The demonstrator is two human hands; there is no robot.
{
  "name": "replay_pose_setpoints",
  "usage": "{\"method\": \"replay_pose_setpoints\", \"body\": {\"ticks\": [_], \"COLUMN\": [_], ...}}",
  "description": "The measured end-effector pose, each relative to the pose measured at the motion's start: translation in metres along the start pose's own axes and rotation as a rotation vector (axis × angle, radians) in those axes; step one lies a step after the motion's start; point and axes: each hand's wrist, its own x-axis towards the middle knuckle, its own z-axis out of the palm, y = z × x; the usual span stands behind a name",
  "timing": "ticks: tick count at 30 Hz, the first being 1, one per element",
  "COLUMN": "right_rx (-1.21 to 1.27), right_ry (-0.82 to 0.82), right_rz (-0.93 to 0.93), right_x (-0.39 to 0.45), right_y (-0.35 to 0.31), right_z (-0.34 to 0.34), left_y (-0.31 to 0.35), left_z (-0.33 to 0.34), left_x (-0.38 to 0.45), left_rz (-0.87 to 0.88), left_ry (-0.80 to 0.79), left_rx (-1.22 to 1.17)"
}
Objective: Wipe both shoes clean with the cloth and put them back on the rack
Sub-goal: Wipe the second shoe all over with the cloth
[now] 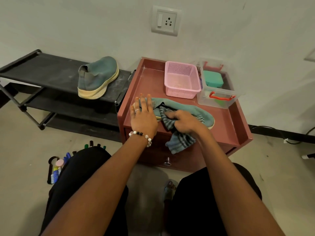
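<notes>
Two bare forearms reach forward from the bottom of the view. The right hand [185, 120] grips a striped cloth [177, 133], fingers curled round it, pressing it onto a teal shoe [194, 110] that lies on its side across the near part of a red cabinet [238, 126]. The left hand [144, 114] lies flat with fingers straight on the shoe's heel end, steadying it. To wipe well, that flat hand should likely hold firm while the cloth rubs along upper and sole edge. The second shoe [97, 77] stands on the black rack [42, 65], far left. A pink basket [182, 80] sits behind.
</notes>
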Motion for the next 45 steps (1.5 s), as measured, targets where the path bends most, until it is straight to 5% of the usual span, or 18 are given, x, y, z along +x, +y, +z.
{"method": "replay_pose_setpoints", "body": {"ticks": [6, 12, 17, 21, 34, 38, 42, 45], "right_rx": [-0.15, -0.137, -0.291, -0.289, 0.178, 0.625, 1.028, 0.83], "right_ry": [-0.006, 0.528, 0.249, 0.182, 0.137, 0.092, 0.395, 0.804], "right_rz": [0.245, 0.419, 0.456, 0.457, 0.073, 0.073, 0.201, 0.232], "right_x": [-0.049, -0.063, -0.042, -0.03, 0.013, 0.013, -0.01, -0.034], "right_y": [0.039, 0.062, 0.047, 0.037, -0.032, -0.027, -0.018, -0.006], "right_z": [-0.032, -0.037, -0.003, 0.014, 0.01, 0.002, -0.015, -0.033], "left_y": [0.001, 0.001, 0.004, 0.005, 0.005, 0.002, -0.003, -0.003], "left_z": [-0.001, 0.001, 0.002, 0.003, 0.002, 0.002, 0.002, 0.001], "left_x": [0.003, 0.004, 0.003, 0.003, 0.005, 0.005, 0.006, 0.004], "left_rz": [-0.002, 0.003, -0.004, -0.013, -0.012, 0.003, 0.026, 0.039], "left_ry": [-0.016, 0.001, 0.007, 0.007, -0.014, -0.025, -0.022, -0.015], "left_rx": [-0.011, -0.021, -0.039, -0.036, -0.015, -0.056, -0.037, -0.027]}}
